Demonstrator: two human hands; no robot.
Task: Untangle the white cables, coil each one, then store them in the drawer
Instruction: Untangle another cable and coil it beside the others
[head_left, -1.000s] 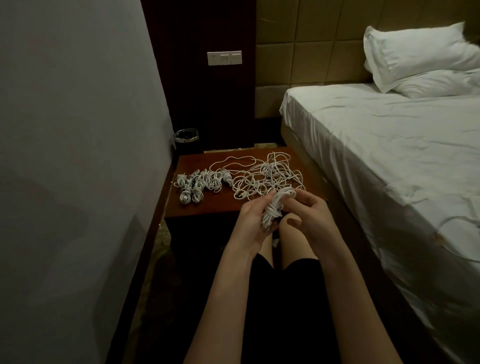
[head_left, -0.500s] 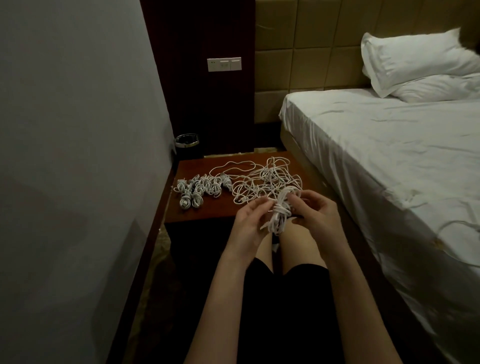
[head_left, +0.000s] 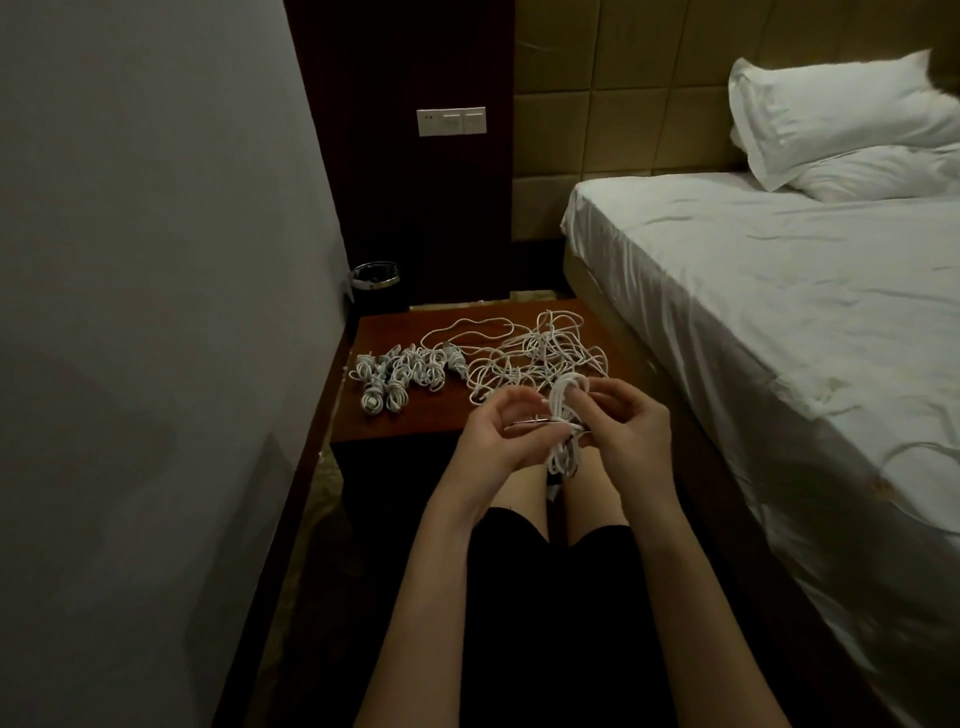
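white cable bundle (head_left: 563, 415): looped, upright, above table's near edge | right hand (head_left: 631, 434) grip holds loops | left hand (head_left: 493, 439) grip pinches its free end | tangle (head_left: 535, 358), coiled cables (head_left: 400, 374) on red-brown table (head_left: 415, 415) | bed (head_left: 779, 322) right, grey wall (head_left: 156, 260) left

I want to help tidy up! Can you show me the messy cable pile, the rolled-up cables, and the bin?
messy cable pile (head_left: 535, 358), head view, middle of the loose tangle.
rolled-up cables (head_left: 400, 376), head view, centre of the row of bundles.
bin (head_left: 375, 275), head view, its shiny rim.
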